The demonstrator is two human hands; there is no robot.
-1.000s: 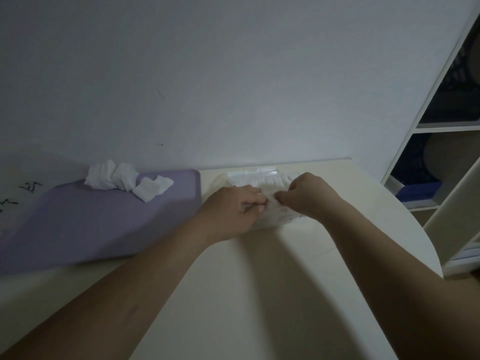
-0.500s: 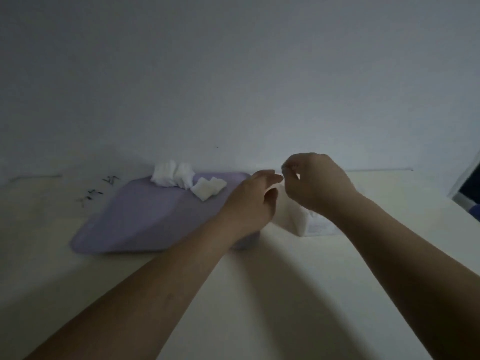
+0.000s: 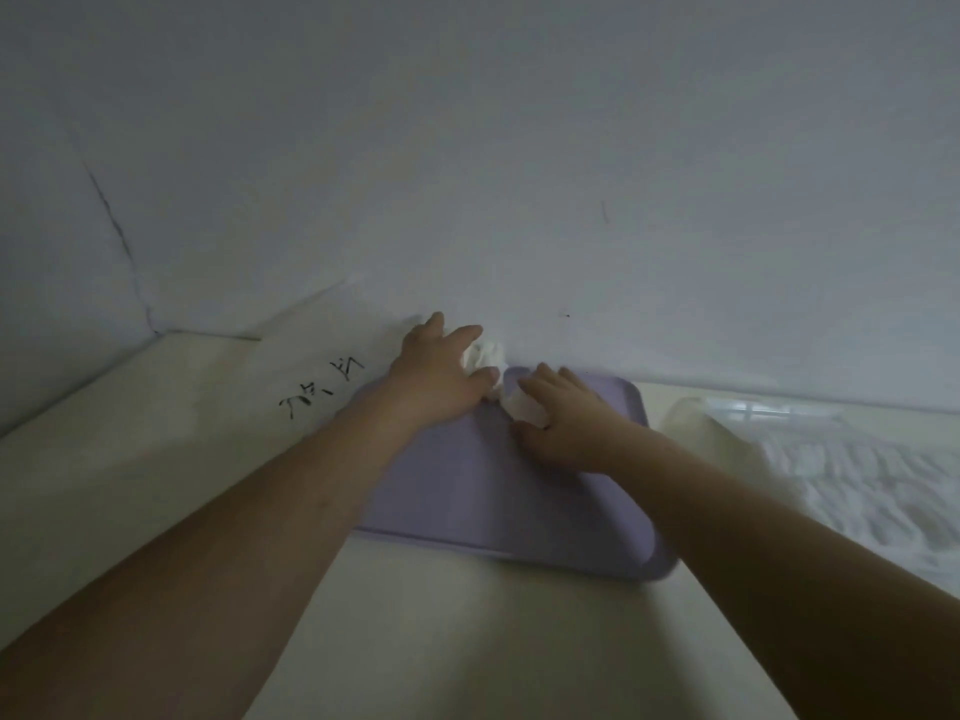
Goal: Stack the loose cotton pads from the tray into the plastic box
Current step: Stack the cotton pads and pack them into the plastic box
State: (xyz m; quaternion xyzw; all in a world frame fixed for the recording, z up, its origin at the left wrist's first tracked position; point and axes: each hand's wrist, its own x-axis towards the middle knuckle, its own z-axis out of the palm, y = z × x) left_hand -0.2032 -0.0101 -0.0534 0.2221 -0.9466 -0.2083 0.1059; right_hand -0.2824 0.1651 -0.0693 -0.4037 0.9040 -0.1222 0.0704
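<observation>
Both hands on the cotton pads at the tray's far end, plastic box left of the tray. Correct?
No: head view shows the plastic box right of the tray. Left hand and right hand are on the cotton pads at its far end.

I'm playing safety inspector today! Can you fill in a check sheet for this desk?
Surface: cream table, dimly lit.
Job's things: purple tray; cotton pads at its far edge; plastic box to the right, blurred, with pads inside.
Clutter: nothing seen.
Hands: left hand grips the cotton pads; right hand lies on a single pad, grip unclear.
Cables: nothing seen.
Surroundings: white wall; black scribbles left of the tray.
</observation>
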